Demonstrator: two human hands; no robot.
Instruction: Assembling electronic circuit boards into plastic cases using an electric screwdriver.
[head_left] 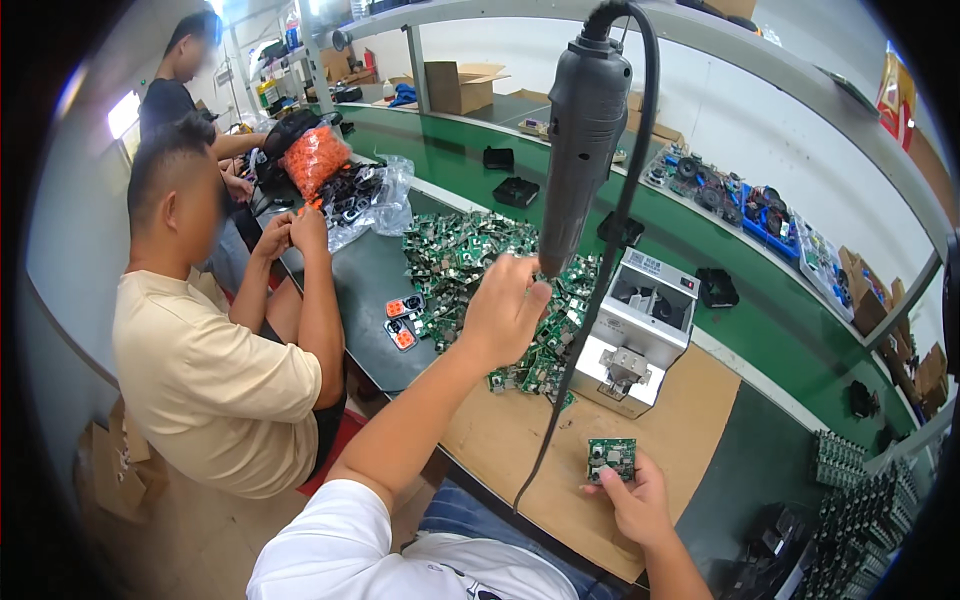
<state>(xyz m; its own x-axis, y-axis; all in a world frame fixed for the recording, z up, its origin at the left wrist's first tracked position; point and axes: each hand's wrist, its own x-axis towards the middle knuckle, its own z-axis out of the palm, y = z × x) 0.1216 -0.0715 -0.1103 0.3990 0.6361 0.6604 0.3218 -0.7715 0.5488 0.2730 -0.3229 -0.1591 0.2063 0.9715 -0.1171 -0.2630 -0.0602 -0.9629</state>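
Note:
My left hand [503,312] is raised over the bench and closed round the lower end of a dark grey electric screwdriver [583,135]. The tool hangs upright, and a black cable [640,150] loops from its top down past the bench. Its bit is hidden behind my fingers. Lower right, my right hand [635,500] grips a green circuit board [611,458] between thumb and fingers, above a brown cardboard sheet [690,430]. Just beyond that board stands a silver, box-shaped screw feeder [640,325]. A big heap of green circuit boards [460,245] lies beneath and beyond my left hand.
At left sits a co-worker in a beige shirt [220,370], hands near an orange bag [316,160]. Two black-and-orange parts [402,335] lie beside the heap. A green conveyor belt [760,340] carrying black housings [717,288] runs behind. Stacked boards [870,510] stand at lower right.

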